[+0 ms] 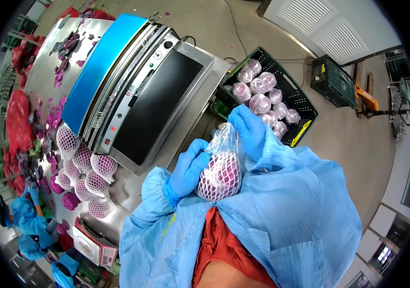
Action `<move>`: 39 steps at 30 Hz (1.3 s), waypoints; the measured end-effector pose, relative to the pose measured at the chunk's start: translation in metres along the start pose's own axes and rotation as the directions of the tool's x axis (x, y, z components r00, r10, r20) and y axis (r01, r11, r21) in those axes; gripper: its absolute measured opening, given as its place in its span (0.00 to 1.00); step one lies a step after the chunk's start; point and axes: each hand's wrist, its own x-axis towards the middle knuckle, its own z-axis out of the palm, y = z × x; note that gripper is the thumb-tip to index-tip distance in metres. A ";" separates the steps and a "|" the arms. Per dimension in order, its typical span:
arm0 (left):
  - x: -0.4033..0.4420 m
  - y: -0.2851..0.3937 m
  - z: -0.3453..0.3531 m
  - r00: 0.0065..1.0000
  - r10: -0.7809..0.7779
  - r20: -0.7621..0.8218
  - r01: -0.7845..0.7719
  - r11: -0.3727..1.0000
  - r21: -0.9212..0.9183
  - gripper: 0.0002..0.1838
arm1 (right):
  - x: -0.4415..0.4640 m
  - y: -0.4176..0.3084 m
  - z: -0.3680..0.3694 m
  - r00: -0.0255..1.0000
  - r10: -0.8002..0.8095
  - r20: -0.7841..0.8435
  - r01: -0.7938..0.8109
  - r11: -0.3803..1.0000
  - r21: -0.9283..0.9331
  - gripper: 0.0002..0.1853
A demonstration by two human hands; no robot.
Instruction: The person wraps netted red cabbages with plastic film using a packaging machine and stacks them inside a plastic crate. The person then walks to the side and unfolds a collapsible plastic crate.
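Observation:
A red cabbage [219,178] in a white foam net, with clear film around it, is held in front of my chest. My left hand [189,169], in a blue glove, has its fingers closed on the film at the cabbage's upper left side. Above the cabbage, my right hand [250,128], also gloved in blue, pinches the gathered top of the film. Just beyond my right hand stands a black crate [305,103] holding several wrapped cabbages [259,103].
A wrapping machine [159,103] stands on a metal table at the left. Netted cabbages [97,183] and a red scale [95,246] are near it. Co-workers [29,216] stand at the far lower left. Another crate [333,80] and an orange pallet jack [368,98] are at the right.

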 end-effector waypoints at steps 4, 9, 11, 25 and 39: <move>0.007 0.012 0.020 0.991 0.070 0.117 -0.082 0.992 0.092 0.08 | 0.034 0.032 -0.025 0.948 0.308 -0.076 -0.279 0.924 0.262 0.12; 0.032 0.001 0.033 0.996 0.066 0.063 -0.070 0.996 0.063 0.08 | 0.008 0.013 -0.074 0.965 0.214 0.150 -0.256 0.887 0.383 0.13; 0.043 0.004 0.045 0.999 0.035 0.026 -0.035 0.999 0.013 0.08 | 0.006 0.018 -0.099 0.912 0.315 0.261 -0.403 0.804 0.438 0.15; 0.124 0.026 0.118 0.990 -0.038 0.138 0.011 0.981 0.192 0.05 | -0.041 0.037 -0.160 0.943 0.299 -0.148 -0.137 0.752 0.645 0.08; 0.161 0.014 0.163 0.993 0.078 0.088 -0.085 0.994 0.075 0.21 | -0.012 0.099 -0.170 0.919 0.355 -0.172 -0.293 0.906 0.304 0.09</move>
